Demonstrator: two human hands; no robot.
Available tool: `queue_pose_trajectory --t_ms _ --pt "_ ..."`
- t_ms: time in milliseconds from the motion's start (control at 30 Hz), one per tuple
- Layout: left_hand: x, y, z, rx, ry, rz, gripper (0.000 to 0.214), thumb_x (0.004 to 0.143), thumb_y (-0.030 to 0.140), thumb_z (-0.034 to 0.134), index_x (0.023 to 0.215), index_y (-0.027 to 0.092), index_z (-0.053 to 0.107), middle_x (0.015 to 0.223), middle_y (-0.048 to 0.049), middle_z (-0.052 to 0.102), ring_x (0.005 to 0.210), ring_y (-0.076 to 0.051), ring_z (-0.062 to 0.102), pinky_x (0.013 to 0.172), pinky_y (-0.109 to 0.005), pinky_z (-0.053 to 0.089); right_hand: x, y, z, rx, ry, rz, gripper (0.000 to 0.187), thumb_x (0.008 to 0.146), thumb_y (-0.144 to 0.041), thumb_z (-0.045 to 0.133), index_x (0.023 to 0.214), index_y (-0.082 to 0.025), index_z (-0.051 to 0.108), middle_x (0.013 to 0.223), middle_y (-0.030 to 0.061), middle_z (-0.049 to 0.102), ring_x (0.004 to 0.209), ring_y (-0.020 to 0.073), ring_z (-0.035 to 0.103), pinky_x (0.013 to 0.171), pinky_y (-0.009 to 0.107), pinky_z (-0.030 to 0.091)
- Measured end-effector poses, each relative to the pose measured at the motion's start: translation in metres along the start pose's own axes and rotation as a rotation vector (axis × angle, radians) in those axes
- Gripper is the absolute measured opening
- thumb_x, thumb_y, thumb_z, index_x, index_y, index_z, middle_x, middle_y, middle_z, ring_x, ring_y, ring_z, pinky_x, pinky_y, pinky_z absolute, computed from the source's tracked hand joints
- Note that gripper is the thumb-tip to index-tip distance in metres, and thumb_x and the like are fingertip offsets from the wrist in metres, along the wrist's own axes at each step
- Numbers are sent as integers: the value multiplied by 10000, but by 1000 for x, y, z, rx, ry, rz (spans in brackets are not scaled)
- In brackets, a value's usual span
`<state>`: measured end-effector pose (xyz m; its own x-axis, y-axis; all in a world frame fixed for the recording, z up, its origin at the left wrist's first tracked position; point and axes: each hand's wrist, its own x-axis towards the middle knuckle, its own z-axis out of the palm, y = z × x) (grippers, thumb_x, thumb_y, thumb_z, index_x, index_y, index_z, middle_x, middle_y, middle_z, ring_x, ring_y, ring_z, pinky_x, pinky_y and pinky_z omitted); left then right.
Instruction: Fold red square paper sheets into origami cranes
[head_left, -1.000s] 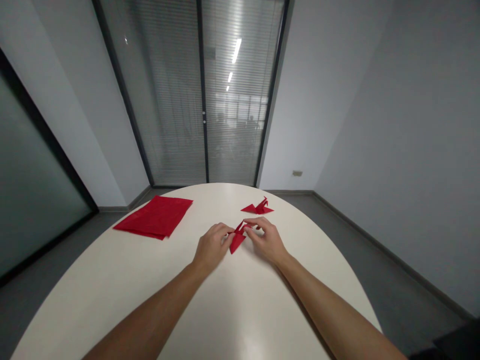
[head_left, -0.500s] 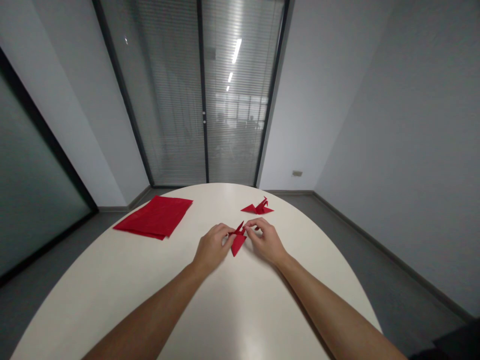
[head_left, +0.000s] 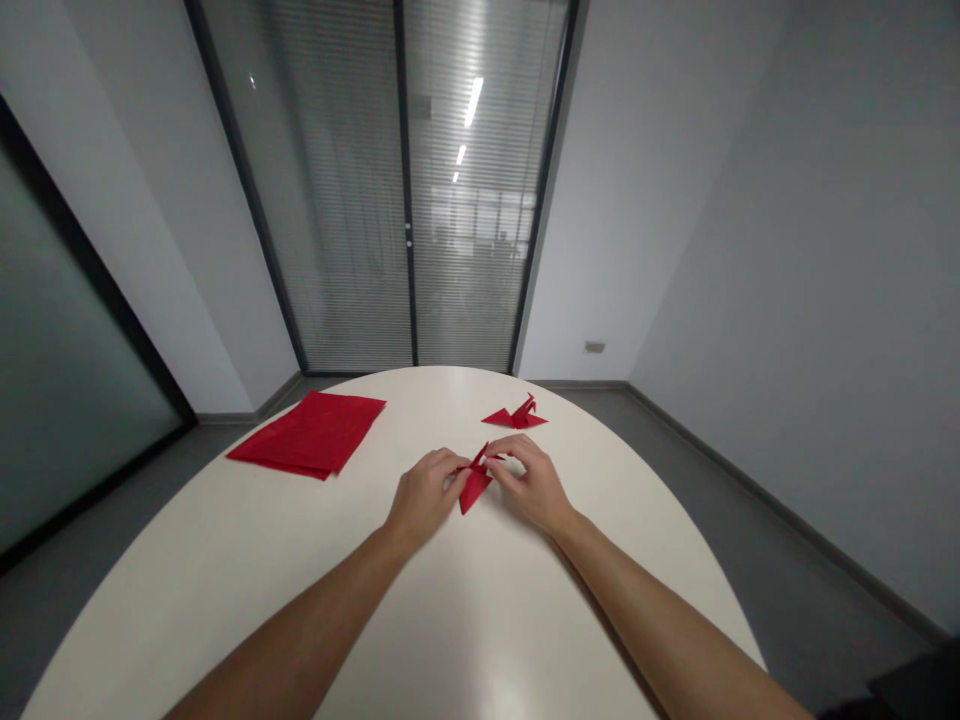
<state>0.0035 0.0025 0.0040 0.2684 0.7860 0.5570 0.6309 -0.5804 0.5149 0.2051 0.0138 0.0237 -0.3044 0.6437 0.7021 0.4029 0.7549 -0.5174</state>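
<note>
Head view showed left hand point(head_left: 424, 495) and right hand point(head_left: 529, 485) pinching a folded red paper point(head_left: 474, 484) (fingertips closed on it) low over the table point(head_left: 480, 620); even pressure would likely keep creases sharp.

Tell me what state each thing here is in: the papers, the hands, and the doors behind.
Red paper piece: partly folded, pinched between both hands, at the white table.
Left hand: fingers closed on the piece's left side.
Right hand: fingers closed on its right side.
Red paper crane: folded, lying untouched beyond the hands.
Stack of red paper sheets: flat, unfolded, on the left.
Glass doors: shut, blinds down.
</note>
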Motion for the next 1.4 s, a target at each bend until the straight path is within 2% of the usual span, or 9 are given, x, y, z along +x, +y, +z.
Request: queue_pose_trajectory --t_ms 267,567,800,1267,1400 --pt "-1 0 -1 -19 -14 35 186 954 206 563 1047 257 716 963 -20 699 927 -179 638 814 -297 504 -3 2 2 -10 36 45 109 926 -276 651 1024 -247 692 966 57 724 916 225 653 833 386 538" --pt "-1 1 0 -6 7 46 161 934 182 571 999 250 703 968 -21 704 937 -187 641 824 -307 512 0 0 0 21 -11 -47 128 942 -263 649 1035 -284 735 994 54 761 952 240 681 879 438 550" --pt "-1 5 -2 -8 5 37 146 929 170 573 957 242 697 952 -17 704 931 -184 640 809 -300 514 0 -1 0 41 -7 -42 91 921 -266 682 992 -277 738 974 52 763 938 232 683 864 423 558" --pt "-1 7 -3 10 -1 78 143 920 147 556 958 233 663 944 -24 692 932 -196 626 812 -317 505 -3 -1 3 57 -58 34 66 911 -318 691 904 -258 719 912 50 732 886 220 674 820 382 555" --pt "-1 8 -3 25 -3 102 141 931 147 543 946 232 654 939 -24 693 935 -196 626 835 -322 497 -4 -2 5 69 -31 69 127 894 -304 704 1009 -251 708 935 49 731 895 218 679 829 379 552"
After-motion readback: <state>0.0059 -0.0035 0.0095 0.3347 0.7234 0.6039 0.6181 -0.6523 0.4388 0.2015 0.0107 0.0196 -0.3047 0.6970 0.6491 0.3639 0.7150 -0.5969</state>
